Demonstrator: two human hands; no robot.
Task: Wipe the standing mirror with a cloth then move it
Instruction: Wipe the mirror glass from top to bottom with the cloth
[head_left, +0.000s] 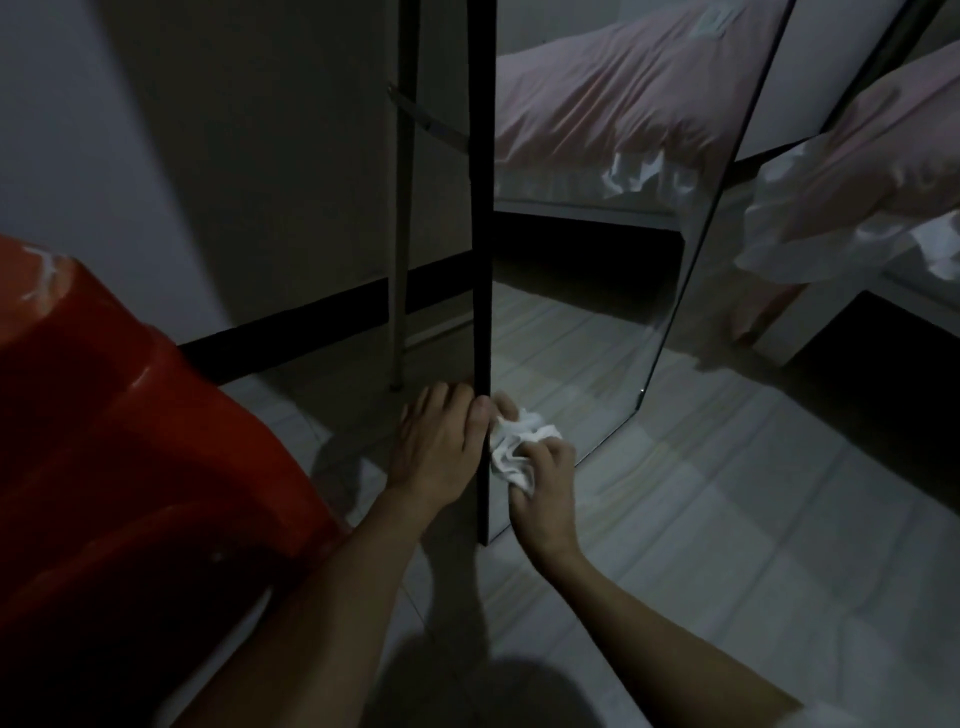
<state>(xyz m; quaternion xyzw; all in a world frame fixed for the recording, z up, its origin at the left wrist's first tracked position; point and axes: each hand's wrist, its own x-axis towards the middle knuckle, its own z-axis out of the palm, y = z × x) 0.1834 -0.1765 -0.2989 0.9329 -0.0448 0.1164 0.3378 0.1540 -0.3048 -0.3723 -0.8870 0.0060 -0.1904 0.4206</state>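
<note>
Plainly the standing mirror (597, 234) is the bulky thing, upright on the floor at centre, tall, stiff and breakable; I judge the dark side frame the place to take it. Low on that frame the left hand (439, 447) curls around its near edge. Just right, the right hand (543, 483) bunches the soft white cloth (519, 447) against the glass. Its top is cut off; dim light hides smears.

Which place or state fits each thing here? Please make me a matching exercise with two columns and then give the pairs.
1. cloth
2. left hand
3. chair
4. bedding

A. red, at the left
B. pink, seen in the mirror
C. white, crumpled in the right hand
D. holds the mirror's dark edge

Pairs: 1-C, 2-D, 3-A, 4-B
</note>
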